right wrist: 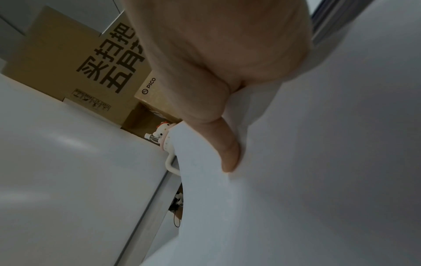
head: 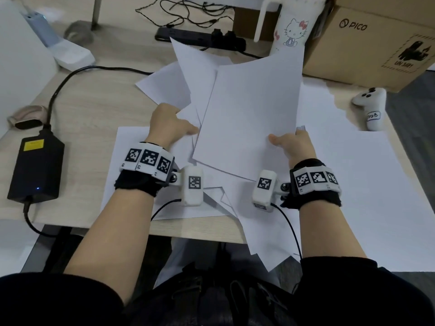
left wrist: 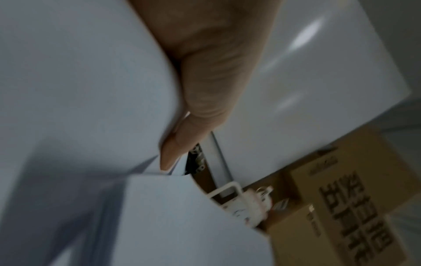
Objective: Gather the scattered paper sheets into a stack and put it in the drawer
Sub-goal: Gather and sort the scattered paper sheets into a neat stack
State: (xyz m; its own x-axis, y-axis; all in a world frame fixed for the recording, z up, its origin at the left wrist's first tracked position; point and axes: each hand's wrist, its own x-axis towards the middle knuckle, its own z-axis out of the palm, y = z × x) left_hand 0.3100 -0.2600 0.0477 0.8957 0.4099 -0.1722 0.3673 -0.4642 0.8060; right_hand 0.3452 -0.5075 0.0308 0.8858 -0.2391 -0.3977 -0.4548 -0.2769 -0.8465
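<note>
Several white paper sheets (head: 249, 109) are held fanned and tilted up above the desk. My left hand (head: 171, 124) pinches their left edge, thumb on top; in the left wrist view the thumb (left wrist: 205, 108) presses on the paper (left wrist: 79, 81). My right hand (head: 292, 143) pinches the right edge, thumb on the top sheet and fingertips behind; the right wrist view shows that thumb (right wrist: 227, 153) on the paper (right wrist: 318, 162). More loose sheets (head: 353, 184) lie flat on the desk under and to the right of both hands, some hanging over the front edge. No drawer is in view.
A black power brick (head: 35, 168) with its cable lies at the left. A power strip (head: 200, 37), a white cartoon-cat mug (head: 292, 22) and a cardboard box (head: 376, 41) stand at the back. A white controller (head: 372, 107) lies at the right.
</note>
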